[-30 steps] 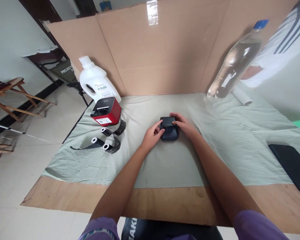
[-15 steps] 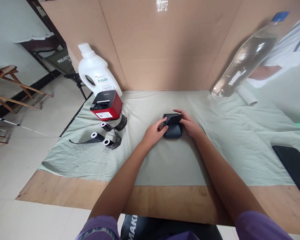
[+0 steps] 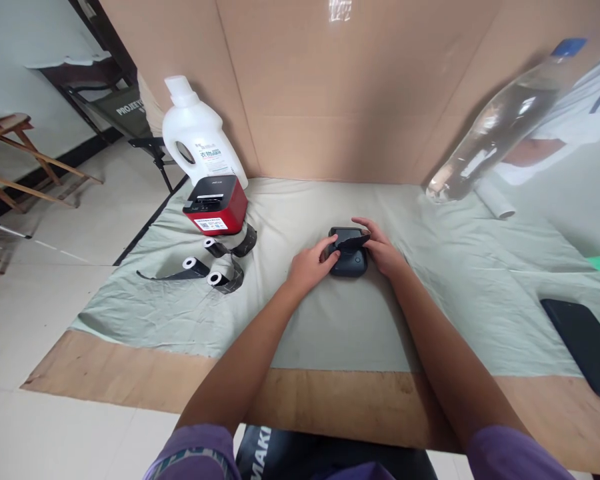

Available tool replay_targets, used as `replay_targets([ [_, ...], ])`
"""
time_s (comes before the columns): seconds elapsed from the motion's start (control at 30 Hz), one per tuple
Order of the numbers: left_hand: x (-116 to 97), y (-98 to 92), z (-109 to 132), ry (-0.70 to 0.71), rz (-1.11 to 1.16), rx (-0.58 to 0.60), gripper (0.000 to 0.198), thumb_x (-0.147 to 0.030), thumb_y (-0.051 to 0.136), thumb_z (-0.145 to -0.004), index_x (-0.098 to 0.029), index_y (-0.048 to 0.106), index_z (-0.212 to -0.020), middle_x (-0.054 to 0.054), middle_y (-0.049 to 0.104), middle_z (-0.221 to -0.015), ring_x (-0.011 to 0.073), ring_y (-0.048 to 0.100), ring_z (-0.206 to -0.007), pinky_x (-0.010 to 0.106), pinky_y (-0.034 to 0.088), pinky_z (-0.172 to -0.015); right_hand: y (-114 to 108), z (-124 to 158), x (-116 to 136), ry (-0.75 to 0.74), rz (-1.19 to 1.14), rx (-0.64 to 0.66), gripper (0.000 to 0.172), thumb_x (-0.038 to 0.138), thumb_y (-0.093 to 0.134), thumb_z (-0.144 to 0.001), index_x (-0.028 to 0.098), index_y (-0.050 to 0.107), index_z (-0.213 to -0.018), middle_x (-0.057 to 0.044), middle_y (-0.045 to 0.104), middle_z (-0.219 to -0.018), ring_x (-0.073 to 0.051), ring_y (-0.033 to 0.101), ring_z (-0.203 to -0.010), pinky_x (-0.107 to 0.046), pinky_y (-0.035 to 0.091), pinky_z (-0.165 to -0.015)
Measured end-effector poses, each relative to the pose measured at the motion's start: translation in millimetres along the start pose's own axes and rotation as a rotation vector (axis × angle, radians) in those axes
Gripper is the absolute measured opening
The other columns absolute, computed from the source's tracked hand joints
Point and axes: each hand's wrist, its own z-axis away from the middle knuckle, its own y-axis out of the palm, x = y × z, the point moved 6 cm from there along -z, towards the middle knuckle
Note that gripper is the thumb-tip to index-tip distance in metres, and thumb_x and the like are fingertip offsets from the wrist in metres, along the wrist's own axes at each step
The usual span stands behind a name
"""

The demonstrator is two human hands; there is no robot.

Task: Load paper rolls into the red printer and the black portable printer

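Observation:
A small dark portable printer (image 3: 349, 266) lies on the cloth in front of me, its top part raised. My left hand (image 3: 310, 267) is closed on the printer's left side, with thumb and fingers at the gap in its top. From the right, my right hand (image 3: 383, 253) pinches the end of a black paper strip (image 3: 355, 241) that stretches over the printer's top. The inside of the printer is mostly hidden by the strip and my fingers.
To the left stand a red-and-black receipt printer (image 3: 220, 207) and a white detergent bottle (image 3: 205, 140); several black paper rolls (image 3: 223, 280) lie before them. At right are a tall water bottle (image 3: 500, 127), a white tube (image 3: 495, 199) and a phone (image 3: 583, 348). Cardboard (image 3: 340, 100) rises behind.
The view has shifted slightly. My right hand has drawn the black strip a little to the right, and more of the raised part behind it shows. My left hand stays on the printer.

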Motion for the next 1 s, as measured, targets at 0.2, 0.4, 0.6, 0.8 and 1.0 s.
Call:
replay_targets([
  [0.2,-2.7,-2.5,1.9,0.005,-0.015,0.030,0.046,-0.048,0.052,-0.098,-0.038,0.056,-0.143,-0.003,0.063,-0.072,0.0181,0.060,-0.069,0.029,0.042,-0.067,1.8,-1.1,-4.9,0.037,-0.090,0.049,0.060,0.030,0.064,-0.075,0.030,0.057,-0.135,-0.004,0.067,-0.115,-0.024,0.065,-0.107,-0.043,0.052,-0.101],
  [0.4,0.0,-3.1,0.4,-0.048,-0.010,0.038,0.050,-0.050,0.054,-0.096,-0.030,0.052,-0.141,-0.002,0.067,-0.076,0.0193,0.064,-0.073,0.029,0.041,-0.067,0.0,-2.2,-12.9,0.029,-0.127,0.031,0.058,0.030,0.067,-0.075,0.034,0.060,-0.133,-0.003,0.057,-0.139,-0.024,0.063,-0.113,-0.041,0.051,-0.103],
  [0.6,3.6,-2.1,-0.9,-0.060,0.006,0.030,0.044,-0.055,0.055,-0.095,-0.024,0.058,-0.126,-0.002,0.068,-0.075,0.0195,0.065,-0.074,0.029,0.041,-0.066,-1.9,-2.5,-17.7,0.019,-0.092,-0.012,0.056,0.033,0.067,-0.074,0.035,0.061,-0.130,0.001,0.034,-0.160,-0.025,0.059,-0.121,-0.044,0.047,-0.110],
  [0.8,3.1,0.1,-1.8,-0.078,-0.077,0.066,0.058,-0.059,0.054,-0.094,-0.026,0.054,-0.140,0.002,0.073,-0.087,0.0245,0.069,-0.086,0.031,0.046,-0.072,-1.9,-0.4,-13.9,0.001,-0.005,-0.103,0.050,0.036,0.062,-0.077,0.029,0.062,-0.127,-0.006,0.045,-0.154,-0.028,0.057,-0.128,-0.047,0.046,-0.112],
  [1.0,0.1,0.6,-1.9,-0.056,-0.168,0.077,0.066,-0.064,0.051,-0.093,-0.026,0.051,-0.148,0.006,0.076,-0.094,0.0302,0.071,-0.092,0.034,0.049,-0.077,-3.2,25.6,-17.7,-0.020,-0.085,-0.173,0.066,0.028,0.055,-0.073,0.025,0.054,-0.139,-0.009,0.056,-0.148,-0.030,0.051,-0.140,-0.052,0.040,-0.118],
])
